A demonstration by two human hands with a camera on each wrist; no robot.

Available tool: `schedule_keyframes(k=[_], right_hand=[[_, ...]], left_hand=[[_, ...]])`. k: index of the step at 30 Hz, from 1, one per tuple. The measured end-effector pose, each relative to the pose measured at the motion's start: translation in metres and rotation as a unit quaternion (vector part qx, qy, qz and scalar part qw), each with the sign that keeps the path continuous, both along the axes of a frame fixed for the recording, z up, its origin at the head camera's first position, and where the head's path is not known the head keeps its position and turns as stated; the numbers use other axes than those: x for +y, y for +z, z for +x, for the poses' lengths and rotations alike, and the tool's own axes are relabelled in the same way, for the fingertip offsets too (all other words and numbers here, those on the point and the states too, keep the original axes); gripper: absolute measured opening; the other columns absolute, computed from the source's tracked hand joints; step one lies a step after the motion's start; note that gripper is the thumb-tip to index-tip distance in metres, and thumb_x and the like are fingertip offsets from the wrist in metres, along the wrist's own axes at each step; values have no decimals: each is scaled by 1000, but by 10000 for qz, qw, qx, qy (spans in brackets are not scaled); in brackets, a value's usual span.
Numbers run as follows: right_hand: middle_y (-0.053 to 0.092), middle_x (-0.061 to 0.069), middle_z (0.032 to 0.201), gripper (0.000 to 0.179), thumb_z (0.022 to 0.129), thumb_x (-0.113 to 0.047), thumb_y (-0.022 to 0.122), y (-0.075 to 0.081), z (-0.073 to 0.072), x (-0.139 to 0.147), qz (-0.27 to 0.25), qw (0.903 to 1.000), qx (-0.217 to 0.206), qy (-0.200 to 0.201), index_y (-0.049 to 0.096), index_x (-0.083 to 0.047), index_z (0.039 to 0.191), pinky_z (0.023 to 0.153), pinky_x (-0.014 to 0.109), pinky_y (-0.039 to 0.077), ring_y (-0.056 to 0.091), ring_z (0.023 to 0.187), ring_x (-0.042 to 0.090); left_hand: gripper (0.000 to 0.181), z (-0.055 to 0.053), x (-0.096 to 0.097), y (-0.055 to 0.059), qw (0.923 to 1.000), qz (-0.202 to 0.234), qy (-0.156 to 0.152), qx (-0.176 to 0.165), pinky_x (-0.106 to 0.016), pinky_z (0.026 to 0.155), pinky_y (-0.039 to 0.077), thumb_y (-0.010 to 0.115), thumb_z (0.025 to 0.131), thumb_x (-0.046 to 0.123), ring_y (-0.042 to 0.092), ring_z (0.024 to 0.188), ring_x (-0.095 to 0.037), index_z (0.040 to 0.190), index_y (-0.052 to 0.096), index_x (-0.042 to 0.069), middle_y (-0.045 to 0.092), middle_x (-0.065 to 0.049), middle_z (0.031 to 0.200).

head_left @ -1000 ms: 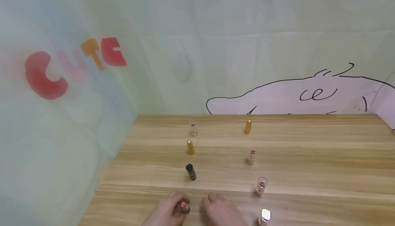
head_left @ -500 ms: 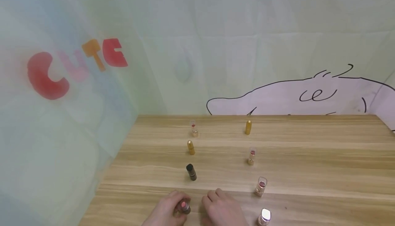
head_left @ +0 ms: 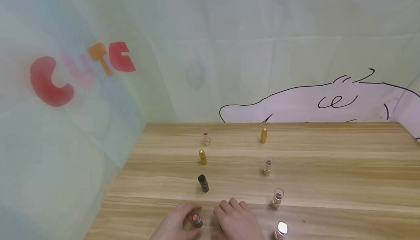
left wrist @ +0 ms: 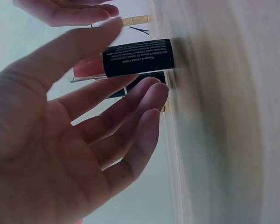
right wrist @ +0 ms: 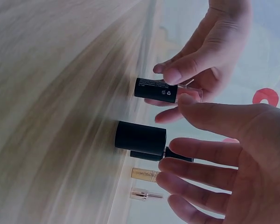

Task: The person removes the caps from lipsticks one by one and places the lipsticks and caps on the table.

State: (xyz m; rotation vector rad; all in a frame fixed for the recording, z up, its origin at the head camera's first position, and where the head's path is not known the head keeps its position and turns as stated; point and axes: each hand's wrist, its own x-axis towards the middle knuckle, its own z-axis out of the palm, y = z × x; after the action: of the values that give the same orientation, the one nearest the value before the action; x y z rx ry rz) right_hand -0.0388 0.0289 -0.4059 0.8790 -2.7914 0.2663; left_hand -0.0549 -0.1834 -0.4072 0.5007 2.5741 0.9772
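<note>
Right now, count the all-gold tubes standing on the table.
2. One gold tube stands in the left row, just beyond the black tube; the other gold tube stands at the right row's far end. No others show.

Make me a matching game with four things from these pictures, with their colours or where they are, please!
Things:
1. Pink-tipped lipstick
2. Letter T
3. Table
4. Wall drawing

Colours and places:
A. brown, like wood
B. pale with a black outline
C. orange
D. by the left hand

Right pairs: 1-D, 2-C, 3-A, 4-B
</note>
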Motion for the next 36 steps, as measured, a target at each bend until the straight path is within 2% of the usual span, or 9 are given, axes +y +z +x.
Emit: schedule_keyframes(k=[4, 9, 15, 19, 28, 36], right_hand=[[57, -10, 82, 34, 74, -47, 74, -1, 0, 0, -59, 9996, 270, -19, 65, -20, 91, 65, 24, 41, 50, 77, 8], [60, -10, 85, 35, 76, -49, 71, 0, 0, 1, -115, 9989, 455, 26, 66, -20, 95, 68, 25, 44, 52, 79, 7], [61, -11, 87, 35, 75, -51, 71, -1, 1, 0, -231, 9941, 1052, 89, 65, -21, 94, 72, 25, 44, 53, 81, 7], [61, -11, 89, 34, 76, -50, 71, -1, 1, 0, -365, 9915, 1244, 71, 65, -22, 94, 75, 26, 45, 54, 83, 8], [63, -11, 89, 32, 78, -48, 71, 2, 1, -1, -532, 9913, 1201, 2, 65, -21, 95, 75, 28, 46, 56, 85, 8], [66, -9, 98, 31, 87, -47, 62, 12, -2, 3, -378, 9983, 439, -96, 66, -20, 102, 81, 31, 49, 59, 92, 10]], left_hand=[[62, 0, 0, 2, 9999, 134, 56, -15, -23, 85, 48, 78, 77, 38, 54, 100, -5, 129, 56, 12, 59, 2, 117], [63, 2, 0, 5, 9990, 290, 222, 265, -22, 86, 48, 75, 78, 47, 56, 102, -7, 129, 57, 14, 60, 4, 116], [55, 6, 3, 7, 9954, 398, 464, 734, -21, 80, 48, 74, 80, 44, 57, 99, -5, 125, 60, 15, 62, 5, 111], [48, 7, 5, 7, 9932, 512, 639, 825, -20, 76, 49, 73, 82, 41, 58, 96, -3, 121, 62, 14, 63, 4, 107], [37, 3, 8, 8, 9886, 749, 989, 848, -22, 77, 51, 68, 87, 35, 59, 90, -3, 116, 65, 12, 65, 2, 99], [29, 1, 8, 9, 9831, 900, 1296, 926, -21, 72, 52, 69, 88, 26, 60, 85, -1, 112, 66, 9, 66, 1, 96]])
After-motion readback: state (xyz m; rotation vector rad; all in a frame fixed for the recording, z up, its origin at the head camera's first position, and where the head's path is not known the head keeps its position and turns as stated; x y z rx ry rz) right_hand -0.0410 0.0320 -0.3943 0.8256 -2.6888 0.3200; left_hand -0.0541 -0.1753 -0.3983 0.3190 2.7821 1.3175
